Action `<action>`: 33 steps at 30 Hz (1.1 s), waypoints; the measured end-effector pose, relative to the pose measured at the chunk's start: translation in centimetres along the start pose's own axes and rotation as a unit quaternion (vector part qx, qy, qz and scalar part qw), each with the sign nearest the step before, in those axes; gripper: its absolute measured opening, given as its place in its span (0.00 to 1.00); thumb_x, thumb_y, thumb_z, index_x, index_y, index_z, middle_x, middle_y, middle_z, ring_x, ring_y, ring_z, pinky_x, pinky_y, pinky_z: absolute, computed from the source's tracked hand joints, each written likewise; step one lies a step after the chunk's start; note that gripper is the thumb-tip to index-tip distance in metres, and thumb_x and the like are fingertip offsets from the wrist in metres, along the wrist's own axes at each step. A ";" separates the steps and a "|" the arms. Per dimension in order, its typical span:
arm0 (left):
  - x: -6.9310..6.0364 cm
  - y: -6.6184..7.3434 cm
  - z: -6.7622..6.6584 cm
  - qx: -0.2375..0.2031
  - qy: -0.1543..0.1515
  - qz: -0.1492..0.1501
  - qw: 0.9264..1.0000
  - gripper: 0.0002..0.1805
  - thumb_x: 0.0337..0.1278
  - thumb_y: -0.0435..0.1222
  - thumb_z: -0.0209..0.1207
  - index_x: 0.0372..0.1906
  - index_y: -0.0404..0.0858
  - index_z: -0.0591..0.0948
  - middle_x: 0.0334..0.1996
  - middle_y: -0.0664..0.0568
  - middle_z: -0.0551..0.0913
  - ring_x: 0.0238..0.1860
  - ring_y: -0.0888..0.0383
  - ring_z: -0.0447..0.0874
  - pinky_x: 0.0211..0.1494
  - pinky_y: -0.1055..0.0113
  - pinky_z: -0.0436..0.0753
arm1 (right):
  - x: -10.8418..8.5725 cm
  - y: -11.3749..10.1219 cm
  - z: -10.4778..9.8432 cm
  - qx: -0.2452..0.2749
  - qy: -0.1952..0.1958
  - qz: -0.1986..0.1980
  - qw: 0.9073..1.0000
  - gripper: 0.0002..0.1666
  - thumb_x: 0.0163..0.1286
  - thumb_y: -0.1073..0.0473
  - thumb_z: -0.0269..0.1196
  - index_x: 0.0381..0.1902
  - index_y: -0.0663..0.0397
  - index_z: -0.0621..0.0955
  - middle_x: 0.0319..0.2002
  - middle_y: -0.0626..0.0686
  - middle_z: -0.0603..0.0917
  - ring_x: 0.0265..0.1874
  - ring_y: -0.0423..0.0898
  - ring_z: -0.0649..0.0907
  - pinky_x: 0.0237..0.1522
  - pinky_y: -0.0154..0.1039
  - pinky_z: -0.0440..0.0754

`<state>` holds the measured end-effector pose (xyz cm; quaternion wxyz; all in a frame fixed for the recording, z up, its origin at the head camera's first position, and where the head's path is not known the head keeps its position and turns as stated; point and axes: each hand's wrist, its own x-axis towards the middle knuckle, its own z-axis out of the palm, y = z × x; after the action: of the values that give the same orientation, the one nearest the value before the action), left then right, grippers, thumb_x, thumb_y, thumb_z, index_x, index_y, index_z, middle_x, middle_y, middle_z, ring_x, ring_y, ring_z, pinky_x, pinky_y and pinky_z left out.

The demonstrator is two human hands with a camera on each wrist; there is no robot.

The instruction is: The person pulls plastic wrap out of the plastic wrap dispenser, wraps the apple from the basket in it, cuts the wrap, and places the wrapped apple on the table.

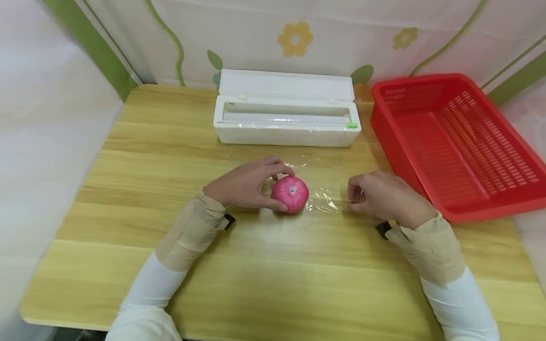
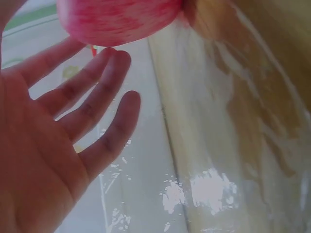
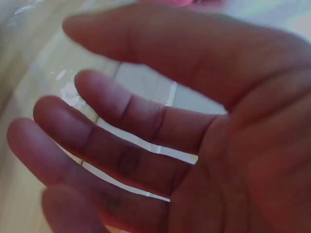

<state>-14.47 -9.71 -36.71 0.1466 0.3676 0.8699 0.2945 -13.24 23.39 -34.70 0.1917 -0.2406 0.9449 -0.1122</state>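
Observation:
In the head view, a pink-red apple (image 1: 290, 194) sits near the middle of the table on a sheet of clear cling film (image 1: 327, 201). My left hand (image 1: 251, 184) grips the apple between thumb and index finger; the other fingers spread loosely in the left wrist view, below the apple (image 2: 116, 22). To the right, my right hand (image 1: 379, 196) hovers by the film's right edge. Its fingers are loosely bent and the thumb stands apart, with nothing seen between them in the right wrist view. Behind the apple stands a white cling film dispenser (image 1: 283, 137), lid up.
A red plastic basket (image 1: 396, 147) stands at the right of the wooden table (image 1: 273, 284), close behind my right hand. A white curtain with flower prints (image 1: 256, 28) hangs along the back edge. The film is shiny and hard to trace.

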 end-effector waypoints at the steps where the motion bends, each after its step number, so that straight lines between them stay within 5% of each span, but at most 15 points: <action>1: 0.0 -0.1 0.0 -0.002 0.001 0.005 1.000 0.39 0.54 0.57 0.76 0.68 0.47 0.79 0.60 0.54 0.78 0.56 0.55 0.80 0.62 0.56 0.84 | -0.2 0.1 0.2 -0.004 -0.001 -0.007 1.000 0.11 0.59 0.56 0.79 0.30 0.41 0.84 0.26 0.42 0.82 0.29 0.41 0.78 0.32 0.39 0.76; 11: 0.5 -0.4 0.1 -0.037 0.001 0.020 0.999 0.36 0.54 0.52 0.78 0.67 0.45 0.81 0.59 0.53 0.82 0.58 0.56 0.80 0.65 0.56 0.84 | -0.9 0.9 2.3 -0.070 0.070 -0.083 0.992 0.17 0.58 0.65 0.76 0.36 0.38 0.83 0.31 0.40 0.84 0.28 0.38 0.79 0.31 0.40 0.79; 22: 0.3 -0.4 0.0 -0.045 -0.004 0.008 0.999 0.37 0.54 0.52 0.78 0.67 0.45 0.81 0.60 0.52 0.82 0.57 0.56 0.80 0.64 0.55 0.84 | -0.2 2.7 3.1 -0.074 0.094 -0.182 0.976 0.14 0.61 0.58 0.79 0.37 0.32 0.86 0.38 0.35 0.85 0.36 0.33 0.84 0.35 0.37 0.84; 33: 0.3 -0.4 0.0 -0.039 -0.005 -0.002 0.999 0.38 0.53 0.51 0.79 0.68 0.45 0.81 0.61 0.51 0.81 0.59 0.54 0.79 0.66 0.54 0.83 | -0.5 2.9 2.3 -0.050 0.104 -0.189 0.975 0.10 0.67 0.58 0.75 0.40 0.35 0.86 0.38 0.34 0.82 0.36 0.31 0.81 0.36 0.34 0.84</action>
<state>-14.89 -9.74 -36.92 0.1659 0.3610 0.8578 0.3260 -13.05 25.80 -37.54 0.0552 -0.4111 0.9015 -0.1233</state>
